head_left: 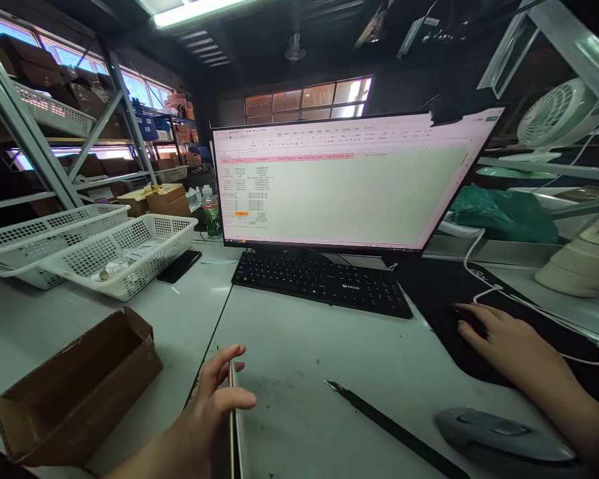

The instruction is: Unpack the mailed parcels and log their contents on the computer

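Observation:
My left hand is at the near edge of the desk, its fingers and thumb curled around a thin flat slab seen edge-on. The slab's face is hidden, so I cannot tell what kind it is. My right hand rests over a black computer mouse on a dark mouse pad. Ahead are a black keyboard and a monitor showing a spreadsheet. Between my hands lies a dark pen-like tool with a pointed metal tip. A grey handheld device lies below my right forearm.
An open cardboard box sits at left. Behind it are white perforated baskets, a black phone and a green-labelled bottle. Metal shelving rises at left; a white cable crosses the right side, near a fan.

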Motion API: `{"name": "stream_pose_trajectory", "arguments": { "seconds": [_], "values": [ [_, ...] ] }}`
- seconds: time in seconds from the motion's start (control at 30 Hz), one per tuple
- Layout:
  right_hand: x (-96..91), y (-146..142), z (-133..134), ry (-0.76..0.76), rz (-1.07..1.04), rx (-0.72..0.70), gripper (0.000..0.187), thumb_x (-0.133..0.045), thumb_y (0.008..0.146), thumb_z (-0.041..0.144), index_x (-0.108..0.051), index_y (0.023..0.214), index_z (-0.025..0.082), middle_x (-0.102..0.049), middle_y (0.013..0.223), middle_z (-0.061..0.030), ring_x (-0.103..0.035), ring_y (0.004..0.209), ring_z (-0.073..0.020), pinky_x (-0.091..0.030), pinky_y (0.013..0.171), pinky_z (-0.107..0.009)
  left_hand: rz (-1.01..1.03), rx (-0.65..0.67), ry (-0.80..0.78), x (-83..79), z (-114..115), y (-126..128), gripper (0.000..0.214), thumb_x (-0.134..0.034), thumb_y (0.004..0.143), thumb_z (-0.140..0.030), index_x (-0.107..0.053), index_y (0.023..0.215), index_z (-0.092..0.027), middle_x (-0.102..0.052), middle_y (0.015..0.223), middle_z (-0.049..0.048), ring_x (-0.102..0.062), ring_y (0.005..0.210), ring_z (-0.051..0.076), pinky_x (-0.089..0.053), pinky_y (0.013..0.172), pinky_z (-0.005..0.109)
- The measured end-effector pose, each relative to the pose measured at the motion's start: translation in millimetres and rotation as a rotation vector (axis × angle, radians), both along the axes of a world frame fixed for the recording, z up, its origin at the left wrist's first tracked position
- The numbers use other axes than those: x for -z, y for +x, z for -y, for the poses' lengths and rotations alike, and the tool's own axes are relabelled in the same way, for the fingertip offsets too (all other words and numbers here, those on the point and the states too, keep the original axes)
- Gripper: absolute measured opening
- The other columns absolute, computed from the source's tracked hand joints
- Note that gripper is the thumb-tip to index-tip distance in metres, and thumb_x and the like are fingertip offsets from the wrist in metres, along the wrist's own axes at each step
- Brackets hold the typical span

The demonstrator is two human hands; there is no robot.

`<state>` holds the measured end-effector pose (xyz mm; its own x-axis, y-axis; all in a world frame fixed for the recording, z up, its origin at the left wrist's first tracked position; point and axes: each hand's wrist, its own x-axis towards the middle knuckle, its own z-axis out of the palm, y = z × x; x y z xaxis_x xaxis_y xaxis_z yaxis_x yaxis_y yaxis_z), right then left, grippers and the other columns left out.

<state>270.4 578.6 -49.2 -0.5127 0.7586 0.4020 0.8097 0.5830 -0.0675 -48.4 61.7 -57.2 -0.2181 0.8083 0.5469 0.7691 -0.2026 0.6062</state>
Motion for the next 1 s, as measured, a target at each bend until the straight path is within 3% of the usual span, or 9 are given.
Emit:
{"name": "stream_pose_trajectory", "arguments": {
  "seconds": [0.23, 0.47, 0.67, 0.87, 1.0],
  "values": [
    [-2.8, -0.7, 1.6, 0.005, -0.012, -0.023, 0.060, -0.034, 0.086, 0.055, -0.065, 0.124, 0.020, -0.066, 0.128, -0.0149, -0.064, 0.109, -0.0358, -0.052, 0.097, -0.051, -0.081, 0.077, -0.111, -24.6, 6.3, 7.3, 0.095, -0.091, 0.055, -0.058, -0.046, 0.135, -0.035, -0.021, 0.161, 0.0151, -0.035, 0.145, 0.046, -0.048, 0.106, 0.057],
    [-1.7, -1.7, 3.8, 0.039, -0.028, -0.029, 0.060, -0.032, 0.087, 0.052, -0.064, 0.125, 0.018, -0.066, 0.127, -0.0158, -0.064, 0.108, -0.0352, -0.050, 0.100, -0.050, -0.035, 0.058, -0.157, -42.4, 8.6, 18.8, 0.097, -0.093, 0.050, -0.063, -0.046, 0.129, -0.033, -0.018, 0.160, 0.0166, -0.028, 0.148, 0.048, -0.039, 0.112, 0.065],
    [0.1, 2.0, -1.3, 0.000, -0.013, -0.010, 0.060, -0.034, 0.086, 0.057, -0.065, 0.124, 0.023, -0.066, 0.129, -0.0130, -0.063, 0.109, -0.0355, -0.053, 0.094, -0.051, -0.029, 0.074, -0.028, -27.6, 6.0, 11.5, 0.102, -0.092, 0.051, -0.065, -0.044, 0.137, -0.037, -0.021, 0.160, 0.0137, -0.033, 0.145, 0.046, -0.043, 0.111, 0.063],
    [2.7, 2.0, -3.4, 0.025, -0.009, -0.020, 0.061, -0.033, 0.086, 0.056, -0.065, 0.124, 0.021, -0.066, 0.128, -0.0137, -0.064, 0.108, -0.0352, -0.052, 0.096, -0.051, -0.047, 0.047, 0.088, -1.1, 2.5, -2.3, 0.093, -0.092, 0.057, -0.059, -0.045, 0.137, -0.047, -0.025, 0.158, 0.0054, -0.047, 0.135, 0.045, -0.058, 0.095, 0.058],
    [1.8, 0.3, -0.5, 0.048, -0.003, -0.029, 0.062, -0.031, 0.087, 0.055, -0.065, 0.125, 0.020, -0.066, 0.127, -0.0140, -0.064, 0.108, -0.0341, -0.051, 0.098, -0.049, -0.095, 0.070, 0.142, 1.2, 1.4, -3.1, 0.099, -0.090, 0.059, -0.062, -0.039, 0.143, -0.045, -0.022, 0.159, 0.0081, -0.045, 0.137, 0.043, -0.057, 0.097, 0.056]
  ]
}}
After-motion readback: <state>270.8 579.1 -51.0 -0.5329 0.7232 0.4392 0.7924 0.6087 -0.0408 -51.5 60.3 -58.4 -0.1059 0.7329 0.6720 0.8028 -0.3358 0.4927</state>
